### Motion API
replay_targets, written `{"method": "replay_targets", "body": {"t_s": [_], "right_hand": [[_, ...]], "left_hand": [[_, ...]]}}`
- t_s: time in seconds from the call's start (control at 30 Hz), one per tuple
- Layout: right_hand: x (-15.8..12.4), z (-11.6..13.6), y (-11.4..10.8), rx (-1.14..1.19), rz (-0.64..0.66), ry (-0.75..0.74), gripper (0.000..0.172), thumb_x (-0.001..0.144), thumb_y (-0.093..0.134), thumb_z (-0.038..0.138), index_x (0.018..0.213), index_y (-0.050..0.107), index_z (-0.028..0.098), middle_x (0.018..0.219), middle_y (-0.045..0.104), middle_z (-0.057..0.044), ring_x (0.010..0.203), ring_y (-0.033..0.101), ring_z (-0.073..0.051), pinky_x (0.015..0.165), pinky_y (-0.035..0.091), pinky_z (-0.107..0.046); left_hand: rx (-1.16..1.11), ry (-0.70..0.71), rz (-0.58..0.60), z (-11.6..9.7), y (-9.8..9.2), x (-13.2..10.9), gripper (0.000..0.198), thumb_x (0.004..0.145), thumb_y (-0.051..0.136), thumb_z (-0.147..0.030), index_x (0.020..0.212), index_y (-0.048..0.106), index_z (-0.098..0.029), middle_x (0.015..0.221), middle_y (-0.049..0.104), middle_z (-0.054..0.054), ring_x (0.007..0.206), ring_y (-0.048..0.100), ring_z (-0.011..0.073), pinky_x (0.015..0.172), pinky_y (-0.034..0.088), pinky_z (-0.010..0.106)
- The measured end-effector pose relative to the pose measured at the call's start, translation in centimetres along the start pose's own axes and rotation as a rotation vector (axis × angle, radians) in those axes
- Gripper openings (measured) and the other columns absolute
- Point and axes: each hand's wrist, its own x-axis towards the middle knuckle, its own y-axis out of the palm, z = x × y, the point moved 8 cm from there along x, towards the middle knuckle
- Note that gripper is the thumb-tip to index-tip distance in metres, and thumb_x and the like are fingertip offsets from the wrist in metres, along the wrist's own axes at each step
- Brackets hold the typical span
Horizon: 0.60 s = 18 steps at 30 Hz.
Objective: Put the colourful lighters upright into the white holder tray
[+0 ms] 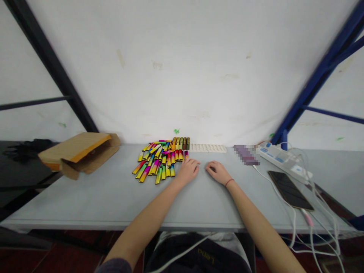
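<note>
Yellow-ended tubes point(155, 167) mostly slant, near ends leftward.

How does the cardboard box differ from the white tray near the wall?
The cardboard box is brown; the white tray is patterned with rows of dots.
The cardboard box is bulky; the white tray is low and narrow.
The cardboard box lies far left; the white tray sits nearer the middle.
Both are on the grey table.

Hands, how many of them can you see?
2: the left hand beside the shiny colourful pieces, and the right hand farther right, with a red string around its wrist.
</note>
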Motion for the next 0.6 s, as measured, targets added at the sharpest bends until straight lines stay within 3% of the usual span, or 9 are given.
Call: {"method": "replay_targets", "body": {"t_s": [0.1,0.27,0.43,0.6], "right_hand": [[0.0,-0.9,-0.3,-0.038,-0.043,0.043,0.014,0.088,0.059,0.020,0.087,0.072,0.017,0.095,0.072,-0.011,0.094,0.064,-0.023,0.091,0.048,-0.035],[-0.3,-2.6,-0.7,-0.114,-0.079,0.162,0.015,0.087,0.059,0.021,0.091,0.073,0.017,0.101,0.071,-0.011,0.101,0.063,-0.023,0.096,0.045,-0.036],[-1.0,-3.9,-1.7,-0.220,-0.113,0.303,0.017,0.087,0.060,0.025,0.095,0.073,0.020,0.109,0.070,-0.009,0.110,0.060,-0.025,0.099,0.042,-0.037],[-0.9,-5.5,-2.7,-0.344,-0.138,0.386,0.023,0.088,0.060,0.030,0.104,0.072,0.019,0.117,0.068,-0.013,0.113,0.059,-0.029,0.101,0.041,-0.041]], "left_hand": [[0.166,-0.114,-0.090,1.0,-1.3,0.1,0.030,0.095,0.048,-0.021,0.117,0.067,-0.018,0.122,0.066,0.011,0.120,0.050,0.0292,0.100,0.041,0.044],[0.326,-0.264,-0.100,1.9,-1.8,0.0,0.037,0.094,0.048,-0.023,0.125,0.065,-0.013,0.124,0.063,0.017,0.124,0.047,0.0344,0.098,0.040,0.048],[0.337,-0.259,-0.040,1.5,-1.5,-0.1,0.033,0.098,0.044,-0.027,0.116,0.069,-0.015,0.123,0.064,0.016,0.125,0.047,0.0352,0.095,0.039,0.047],[0.247,-0.202,-0.021,0.6,-1.2,-0.3,0.031,0.101,0.040,-0.029,0.114,0.067,-0.019,0.110,0.069,0.013,0.111,0.055,0.0286,0.091,0.039,0.043]]}}
